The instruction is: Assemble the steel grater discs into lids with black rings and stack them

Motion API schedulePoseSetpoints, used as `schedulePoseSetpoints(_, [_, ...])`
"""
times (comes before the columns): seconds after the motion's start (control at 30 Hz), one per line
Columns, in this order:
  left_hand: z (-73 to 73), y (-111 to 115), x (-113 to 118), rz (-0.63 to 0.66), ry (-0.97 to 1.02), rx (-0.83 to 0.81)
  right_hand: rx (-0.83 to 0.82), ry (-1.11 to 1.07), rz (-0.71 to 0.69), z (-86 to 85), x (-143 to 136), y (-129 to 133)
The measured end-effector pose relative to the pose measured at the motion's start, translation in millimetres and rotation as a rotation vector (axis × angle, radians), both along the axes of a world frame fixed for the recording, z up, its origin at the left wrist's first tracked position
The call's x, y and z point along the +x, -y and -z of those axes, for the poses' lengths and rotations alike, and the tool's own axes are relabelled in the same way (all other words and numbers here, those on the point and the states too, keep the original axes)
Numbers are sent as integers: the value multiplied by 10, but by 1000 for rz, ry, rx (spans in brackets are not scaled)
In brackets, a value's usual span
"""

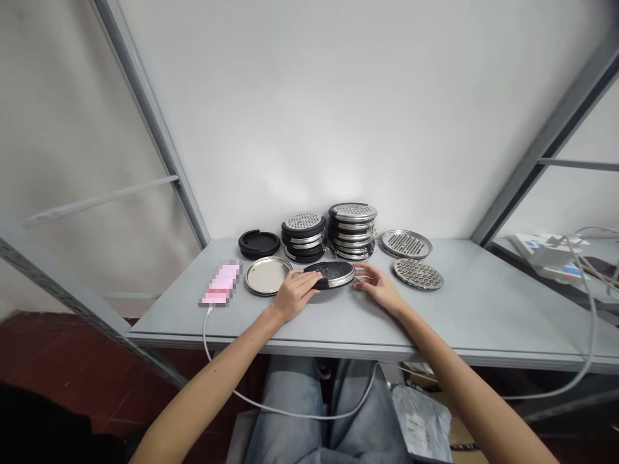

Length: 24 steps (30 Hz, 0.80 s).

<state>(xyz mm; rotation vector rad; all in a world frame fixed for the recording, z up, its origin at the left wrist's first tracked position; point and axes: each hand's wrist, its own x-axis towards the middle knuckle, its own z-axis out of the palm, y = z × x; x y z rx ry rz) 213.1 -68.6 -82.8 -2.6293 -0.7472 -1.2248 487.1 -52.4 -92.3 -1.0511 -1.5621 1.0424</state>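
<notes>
A round black and silver disc assembly (331, 273) with a perforated top is slightly tilted above the grey table. Its left edge is gripped by my left hand (294, 295), the fingers lying over the black rim. At its right edge is my right hand (377, 288), fingers curved around a small metal piece too small to make out. A plain silver lid (267, 276) lies just left of my left hand. To the right of my right hand lies a perforated metal disc (418, 274).
Behind stand a shorter stack (303, 237) and a taller stack (353, 231) of similar discs, black rings (259, 244) and a slotted silver disc (406, 245). A phone (222, 283) with a white cable lies left. Metal frame posts rise at both sides of the table (483, 309).
</notes>
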Motion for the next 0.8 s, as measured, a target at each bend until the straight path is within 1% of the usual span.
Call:
schedulePoseSetpoints(0.2, [-1,6,6,10,-61,6,113,199,193,90,46,-76])
schedulePoseSetpoints(0.37, [6,5,8,14,-106,-27,212,363,235,164,52,-97])
schedulePoseSetpoints(0.47, [16,0,6,33,-118,-49,255,449,247,155,43,-77])
schedulePoseSetpoints(0.53, [26,-5,6,38,-115,-58,346,481,221,114,29,-29])
schedulePoseSetpoints(0.67, [43,-17,13,25,-117,-76,567,530,66,6,-33,132])
schedulePoseSetpoints(0.8, [45,-14,26,20,-115,-105,674,671,-101,-24,-117,219])
